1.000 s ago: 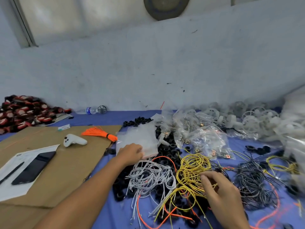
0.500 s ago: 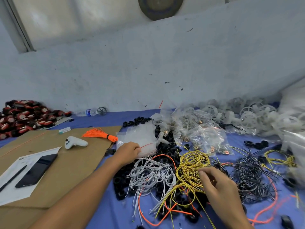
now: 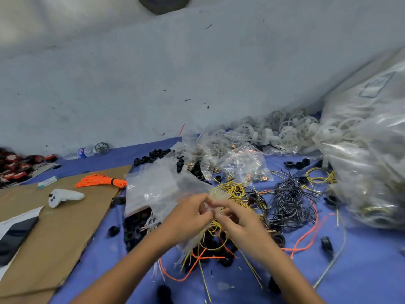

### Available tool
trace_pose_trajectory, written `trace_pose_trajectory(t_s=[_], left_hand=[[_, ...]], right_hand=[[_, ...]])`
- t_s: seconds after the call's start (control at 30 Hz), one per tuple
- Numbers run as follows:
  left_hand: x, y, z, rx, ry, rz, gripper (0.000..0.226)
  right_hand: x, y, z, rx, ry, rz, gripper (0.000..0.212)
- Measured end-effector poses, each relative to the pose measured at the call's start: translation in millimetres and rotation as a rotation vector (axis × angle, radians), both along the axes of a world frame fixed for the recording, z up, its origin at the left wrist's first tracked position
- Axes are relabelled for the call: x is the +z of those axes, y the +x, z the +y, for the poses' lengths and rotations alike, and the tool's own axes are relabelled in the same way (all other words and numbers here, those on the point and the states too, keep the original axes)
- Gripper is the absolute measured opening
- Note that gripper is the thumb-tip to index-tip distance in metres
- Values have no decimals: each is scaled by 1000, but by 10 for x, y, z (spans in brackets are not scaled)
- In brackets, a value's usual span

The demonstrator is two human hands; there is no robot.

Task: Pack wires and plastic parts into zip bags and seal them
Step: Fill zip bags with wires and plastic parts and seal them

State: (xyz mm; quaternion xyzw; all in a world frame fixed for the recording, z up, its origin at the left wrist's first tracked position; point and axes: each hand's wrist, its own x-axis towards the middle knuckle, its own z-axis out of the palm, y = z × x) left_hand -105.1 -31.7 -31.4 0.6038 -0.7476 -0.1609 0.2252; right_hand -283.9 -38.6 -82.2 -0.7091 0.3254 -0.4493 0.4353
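Lifting off the bag stack point(image 3: 138, 200) at 10 o'clock, the left hand point(image 3: 188, 218) now meets the right hand point(image 3: 236, 224) at centre. Both pinch a clear zip bag point(image 3: 192, 185) over the yellow wires point(image 3: 232, 189), so opening it looks next. Free blue cloth point(image 3: 361, 260) lies at 5 o'clock; the bulging sack point(image 3: 368, 161) crowds 3 o'clock.

**Clear zip bag point(image 3: 171, 194) held over the pile**

The see-through bag is raised and blurred, its near edge pinched between the left hand point(image 3: 188, 216) and the right hand point(image 3: 236, 220). Under it lie white wires point(image 3: 151, 222) and black plastic rings point(image 3: 133, 229). To the right are coiled yellow wires point(image 3: 234, 189), tangled black wires point(image 3: 287, 200) and a loose orange wire point(image 3: 306, 235). Filled zip bags point(image 3: 243, 165) lie behind.
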Motion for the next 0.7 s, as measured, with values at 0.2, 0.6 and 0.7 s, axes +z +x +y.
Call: trace_pose_trajectory(t_s=[0.2, 0.6, 0.7], left_hand=[[45, -53, 154, 34, -102, -104, 13], [194, -187, 339, -7, 156, 185, 17], [212, -209, 349, 20, 82, 192, 13]], right_hand=[[-27, 10, 18, -102, -184, 229, 21], [72, 54, 63, 94, 241, -96, 38], [33, 91, 79, 208, 240, -111, 46]])
